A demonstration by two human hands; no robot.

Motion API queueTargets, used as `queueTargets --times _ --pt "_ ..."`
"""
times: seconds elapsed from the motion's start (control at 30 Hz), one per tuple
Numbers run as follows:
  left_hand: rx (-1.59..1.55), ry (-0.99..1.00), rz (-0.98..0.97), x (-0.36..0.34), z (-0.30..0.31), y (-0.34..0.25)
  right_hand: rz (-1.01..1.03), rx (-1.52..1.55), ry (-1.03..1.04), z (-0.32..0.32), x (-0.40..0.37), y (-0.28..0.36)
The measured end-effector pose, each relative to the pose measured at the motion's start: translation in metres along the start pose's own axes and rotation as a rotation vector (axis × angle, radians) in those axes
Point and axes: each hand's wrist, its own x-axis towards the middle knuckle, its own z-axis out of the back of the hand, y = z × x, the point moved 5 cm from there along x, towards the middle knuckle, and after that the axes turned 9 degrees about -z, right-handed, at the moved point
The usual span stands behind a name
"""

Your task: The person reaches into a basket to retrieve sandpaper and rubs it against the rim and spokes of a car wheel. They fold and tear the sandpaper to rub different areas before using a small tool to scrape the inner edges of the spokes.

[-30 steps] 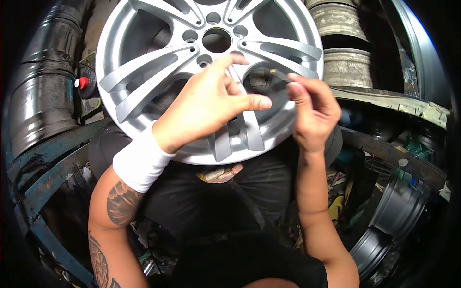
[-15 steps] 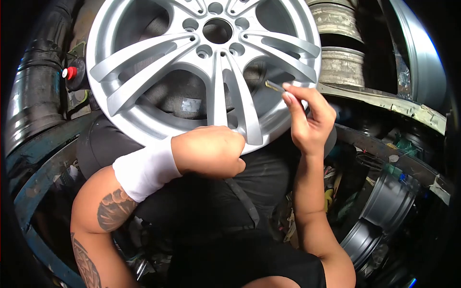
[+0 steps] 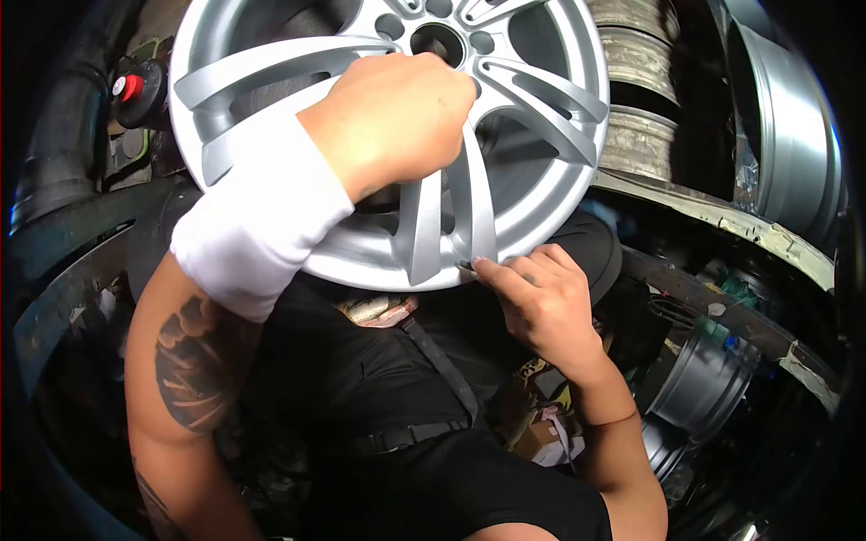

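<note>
A silver multi-spoke wheel rim (image 3: 334,261) lies face up over black-clad legs. My left hand (image 3: 401,117), with a white cuff (image 3: 271,207) at its wrist, is curled over the spokes beside the centre hole; its fingertips and anything in them are hidden. At the rim's near edge, below the end of a spoke, my right hand (image 3: 546,302) pinches a small thin dark tool (image 3: 466,266). The tool's tip is at the rim's lip.
Stacked worn wheels (image 3: 639,99) stand at the upper right beside a large silver rim (image 3: 789,117). More rims (image 3: 704,383) lie lower right. A black round item with a red knob (image 3: 133,88) is at the left.
My left hand has moved up from the near edge to the hub. My right hand has come down to the near edge with the small tool. The rim appears slightly shifted in view.
</note>
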Motion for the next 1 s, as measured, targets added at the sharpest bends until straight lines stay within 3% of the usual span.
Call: queueTargets --times 0.2,0.4,1.0 --pt "0.016 0.05 -0.092 0.015 -0.017 -0.006 0.051 -0.159 0.112 -0.005 0.013 0.012" --pt "0.003 -0.002 -0.133 0.015 -0.015 -0.01 0.048 -0.123 0.125 -0.004 0.017 0.012" --pt "-0.013 0.096 -0.126 0.017 -0.022 -0.016 0.016 -0.083 0.288 -0.002 0.027 0.015"
